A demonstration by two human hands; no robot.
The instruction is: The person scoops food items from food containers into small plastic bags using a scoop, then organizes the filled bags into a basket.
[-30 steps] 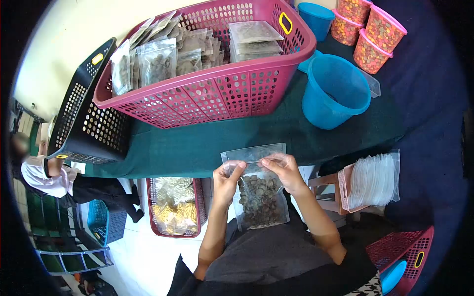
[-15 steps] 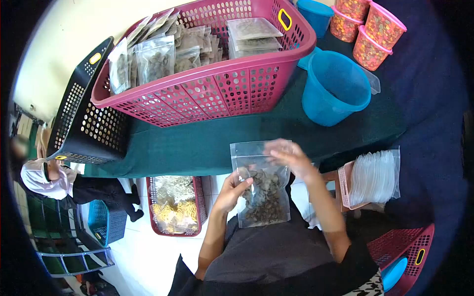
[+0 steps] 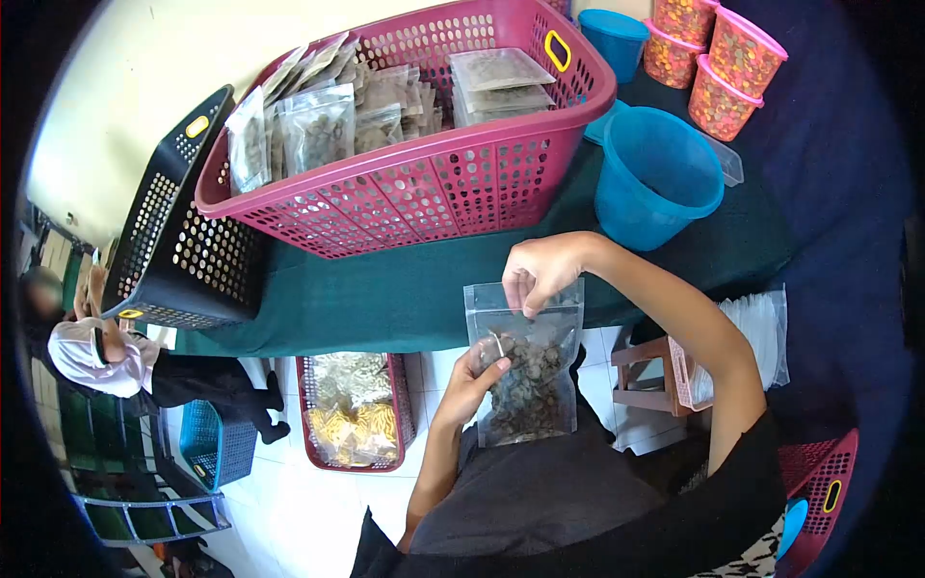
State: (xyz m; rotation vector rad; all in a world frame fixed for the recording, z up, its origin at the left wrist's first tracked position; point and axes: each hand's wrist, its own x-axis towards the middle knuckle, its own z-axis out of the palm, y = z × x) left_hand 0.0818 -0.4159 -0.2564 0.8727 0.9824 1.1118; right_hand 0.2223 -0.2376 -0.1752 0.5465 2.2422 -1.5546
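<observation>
A clear zip pouch filled with dark, brownish-grey pieces stands upright in front of my lap. My left hand grips its left side, thumb on the front. My right hand is at the pouch's upper part, fingers bent down and pressed together on the zip strip near the top edge. Behind the pouch is the green-covered table. A pink basket on it holds many similar filled pouches.
A blue bucket and tubs of orange pieces stand at the right. A black basket is at the left, near another person. Below are a basket of packets and a stool beside stacked clear bags.
My right hand has gone from blurred and spread over the pouch's upper right to bent fingers at its zip strip, with the elbow swung outward. My left hand still grips the pouch.
</observation>
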